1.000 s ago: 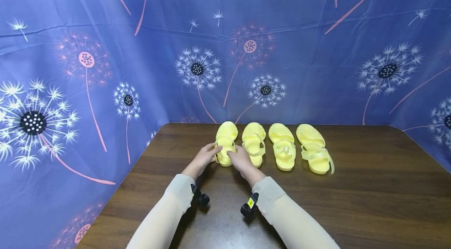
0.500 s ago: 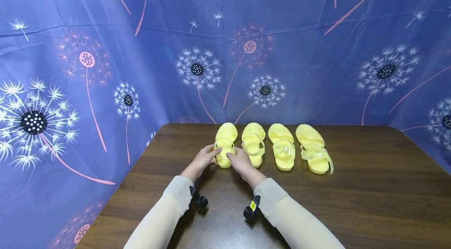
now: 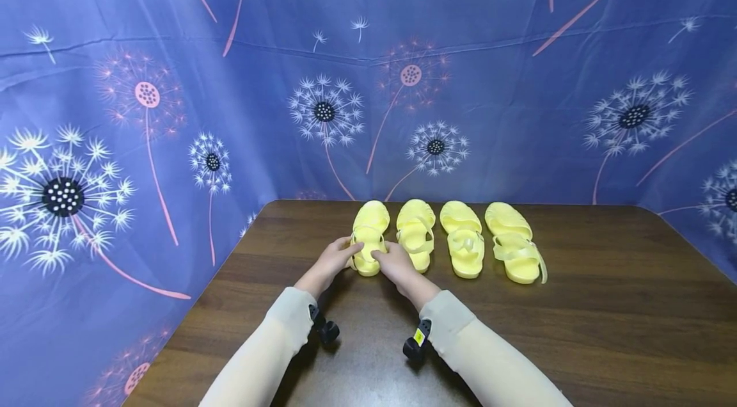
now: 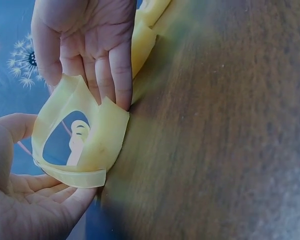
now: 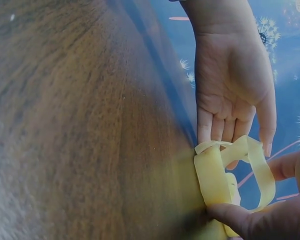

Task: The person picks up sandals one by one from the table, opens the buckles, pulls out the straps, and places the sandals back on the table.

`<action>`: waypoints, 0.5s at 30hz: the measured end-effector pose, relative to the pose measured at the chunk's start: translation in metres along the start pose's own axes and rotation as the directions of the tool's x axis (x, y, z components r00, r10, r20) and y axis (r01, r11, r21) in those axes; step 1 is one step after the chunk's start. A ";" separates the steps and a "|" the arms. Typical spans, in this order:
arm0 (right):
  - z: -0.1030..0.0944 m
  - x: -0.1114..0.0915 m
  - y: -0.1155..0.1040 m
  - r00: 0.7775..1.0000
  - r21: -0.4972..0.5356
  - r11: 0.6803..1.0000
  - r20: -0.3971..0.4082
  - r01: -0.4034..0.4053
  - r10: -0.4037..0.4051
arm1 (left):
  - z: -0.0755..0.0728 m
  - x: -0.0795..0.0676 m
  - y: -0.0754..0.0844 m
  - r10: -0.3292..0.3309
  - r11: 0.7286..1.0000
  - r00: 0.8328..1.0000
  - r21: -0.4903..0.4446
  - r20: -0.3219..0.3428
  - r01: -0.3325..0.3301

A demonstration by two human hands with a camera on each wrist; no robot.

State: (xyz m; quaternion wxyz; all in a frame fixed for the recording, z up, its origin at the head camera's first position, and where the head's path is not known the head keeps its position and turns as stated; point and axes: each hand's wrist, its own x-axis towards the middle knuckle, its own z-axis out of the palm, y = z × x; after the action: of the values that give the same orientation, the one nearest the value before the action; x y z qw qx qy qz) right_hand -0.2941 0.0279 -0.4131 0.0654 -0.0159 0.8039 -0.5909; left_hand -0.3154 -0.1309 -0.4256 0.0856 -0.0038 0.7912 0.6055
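Note:
A yellow sandal [image 3: 370, 221] stands at the left end of a row, toe toward the back wall. My left hand [image 3: 332, 260] holds its left side near the heel, and my right hand [image 3: 401, 269] holds the right side. Both thumbs lie over the heel part. In the left wrist view, the sandal's heel and strap [image 4: 106, 142] face the camera, between the left hand [image 4: 35, 200] and the right hand [image 4: 92, 50]. From the right wrist, the strap [image 5: 262, 177] loops up between the two hands, with the right hand [image 5: 277, 217] at lower right.
Three more yellow sandals stand to the right: one close beside my right hand [image 3: 416, 228], one with its strap across [image 3: 463, 244], and an angled one [image 3: 515, 253] with a loose strap end. A brown wooden table [image 3: 604, 317] lies below; a blue dandelion-print cloth [image 3: 495, 74] hangs behind.
The held sandal has shifted very slightly toward me, with both hands still on it. My right forearm has moved a little to the right. The other sandals stay put.

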 end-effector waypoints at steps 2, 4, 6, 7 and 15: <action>-0.001 -0.001 0.000 1.000 -0.005 1.000 -0.001 -0.003 0.003 | 0.000 0.000 0.000 0.002 1.000 1.000 0.007 -0.002 -0.002; -0.001 -0.001 0.000 1.000 0.001 1.000 0.000 -0.010 0.010 | 0.000 -0.001 0.001 -0.002 1.000 1.000 0.012 -0.003 0.002; -0.002 0.000 0.001 1.000 0.003 1.000 0.006 -0.011 0.011 | 0.000 -0.001 0.001 -0.004 1.000 1.000 0.014 -0.003 0.004; -0.002 0.000 0.001 1.000 0.006 1.000 0.008 -0.011 0.011 | 0.000 -0.001 0.001 -0.008 1.000 1.000 0.014 -0.003 0.008; -0.003 -0.004 0.002 0.998 0.080 0.995 0.043 -0.052 0.048 | 0.000 -0.005 -0.002 -0.029 0.999 1.000 -0.019 -0.010 0.029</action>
State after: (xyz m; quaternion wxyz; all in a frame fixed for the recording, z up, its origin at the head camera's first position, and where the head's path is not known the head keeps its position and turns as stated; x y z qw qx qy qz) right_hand -0.2904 0.0314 -0.4137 0.0971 -0.0050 0.7778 -0.6210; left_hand -0.3100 -0.1316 -0.4265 0.0905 -0.0191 0.7857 0.6117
